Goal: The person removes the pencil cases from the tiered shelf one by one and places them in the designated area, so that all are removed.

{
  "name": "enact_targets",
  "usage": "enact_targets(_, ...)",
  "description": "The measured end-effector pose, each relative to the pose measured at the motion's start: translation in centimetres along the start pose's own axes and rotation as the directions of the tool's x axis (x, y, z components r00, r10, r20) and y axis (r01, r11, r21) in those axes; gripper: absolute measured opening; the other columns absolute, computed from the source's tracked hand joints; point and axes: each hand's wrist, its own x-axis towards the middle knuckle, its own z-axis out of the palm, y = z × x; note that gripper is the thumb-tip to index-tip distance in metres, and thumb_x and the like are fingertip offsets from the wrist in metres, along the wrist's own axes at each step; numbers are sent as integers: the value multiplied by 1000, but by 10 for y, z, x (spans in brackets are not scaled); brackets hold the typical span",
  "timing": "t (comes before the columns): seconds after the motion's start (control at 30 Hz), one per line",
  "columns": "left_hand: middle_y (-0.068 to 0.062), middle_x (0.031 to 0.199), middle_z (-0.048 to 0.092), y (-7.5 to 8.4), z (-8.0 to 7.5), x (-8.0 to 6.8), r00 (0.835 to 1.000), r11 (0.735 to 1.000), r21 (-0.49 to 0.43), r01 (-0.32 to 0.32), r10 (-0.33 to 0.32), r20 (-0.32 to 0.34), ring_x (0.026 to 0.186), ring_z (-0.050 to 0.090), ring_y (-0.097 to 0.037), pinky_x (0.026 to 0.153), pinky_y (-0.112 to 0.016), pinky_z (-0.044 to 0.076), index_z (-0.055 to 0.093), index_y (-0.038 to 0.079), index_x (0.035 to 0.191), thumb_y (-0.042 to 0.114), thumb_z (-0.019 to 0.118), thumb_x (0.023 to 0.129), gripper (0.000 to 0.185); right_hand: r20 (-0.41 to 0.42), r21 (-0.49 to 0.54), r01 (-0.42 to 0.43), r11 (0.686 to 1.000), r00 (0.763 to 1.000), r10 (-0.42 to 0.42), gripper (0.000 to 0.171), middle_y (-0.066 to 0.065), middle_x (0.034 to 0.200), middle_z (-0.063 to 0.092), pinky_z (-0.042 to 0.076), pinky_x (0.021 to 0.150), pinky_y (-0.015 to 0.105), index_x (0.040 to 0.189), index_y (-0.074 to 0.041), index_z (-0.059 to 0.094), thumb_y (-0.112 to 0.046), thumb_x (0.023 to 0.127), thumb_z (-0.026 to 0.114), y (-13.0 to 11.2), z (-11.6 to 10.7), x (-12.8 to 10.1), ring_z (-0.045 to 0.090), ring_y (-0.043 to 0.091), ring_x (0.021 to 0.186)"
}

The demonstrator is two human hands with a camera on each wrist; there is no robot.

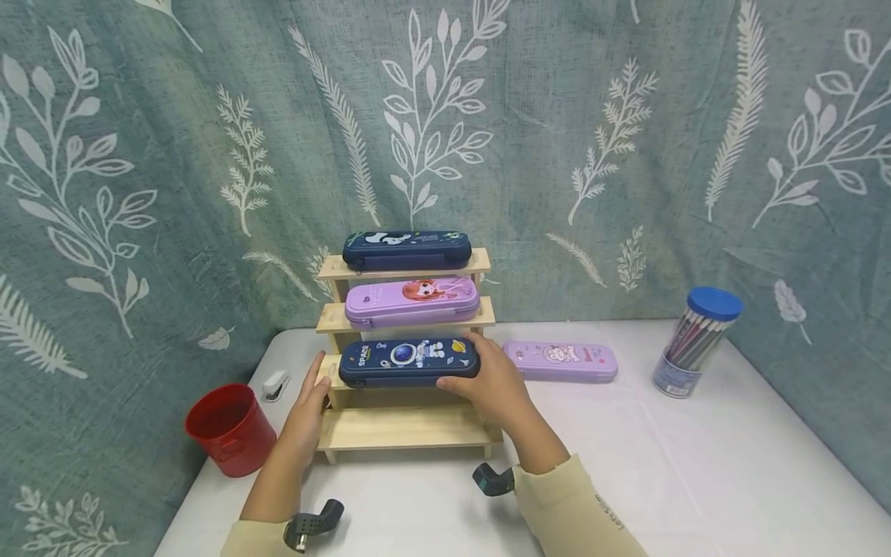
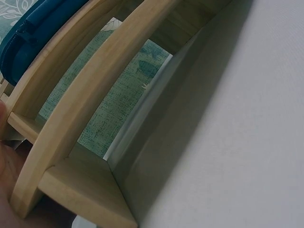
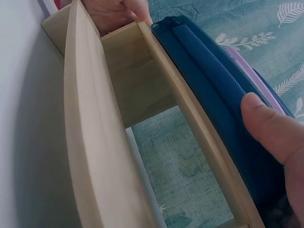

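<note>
On the third step of the stepped pale wooden rack (image 1: 411, 425), my right hand (image 1: 497, 387) curls around the dark-blue astronaut pencil case (image 1: 408, 362), thumb on its front edge. My left hand (image 1: 306, 410) rests straight-fingered against the rack's left end. I judge the case could slide off the narrow step if released off-centre.

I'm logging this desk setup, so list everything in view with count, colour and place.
Stepped shelf: one, pale wood, table centre.
Pencil cases: four; navy top step, purple second step, navy space case third step, lilac on the table.
Cup: one, red, left.
Stapler: one, white, behind cup.
Pencil tub: one, clear, blue lid, right.
Left hand: touches the shelf's left end.
Right hand: grips the space case.
</note>
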Motion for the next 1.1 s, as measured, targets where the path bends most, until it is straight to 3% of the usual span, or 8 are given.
enact_targets(0.43, 5, 177, 4, -1, -1, 1, 1000, 999, -26, -18, 19, 11, 164, -4, -28, 126, -69, -3, 6, 53, 165, 45, 29, 114, 57, -8, 39, 46, 998, 999, -46, 96, 5, 154, 55, 42, 116, 58, 154, -24, 50, -49, 73, 95, 12, -8, -8, 53, 32, 140)
enact_targets(0.67, 6, 177, 4, 0, 0, 0, 1000, 1000, -20, -17, 17, 7, 164, -4, -28, 126, -70, -3, 6, 53, 165, 46, 29, 113, 57, -24, 134, 38, 990, 999, -35, 98, 5, 155, 52, 44, 116, 55, 155, -23, 49, -44, 72, 96, 23, -17, -19, 52, 32, 141)
enact_targets(0.83, 7, 177, 3, 0, 0, 0, 1000, 1000, -24, -10, 11, 11, 164, -5, -27, 125, -71, -3, 5, 53, 165, 45, 30, 113, 58, -22, 176, 34, 984, 999, -31, 100, 7, 154, 52, 50, 112, 49, 156, -21, 47, -41, 72, 97, 37, -29, -24, 55, 31, 139)
enact_targets(1.1, 8, 177, 2, 1, 0, -1, 1000, 999, -25, -19, 19, 12, 164, -5, -26, 125, -71, -4, 5, 53, 165, 46, 30, 113, 58, -23, 191, -10, 981, 1000, 15, 101, 13, 157, 48, 47, 114, 54, 157, -21, 46, -45, 72, 95, 74, -55, -33, 51, 37, 142)
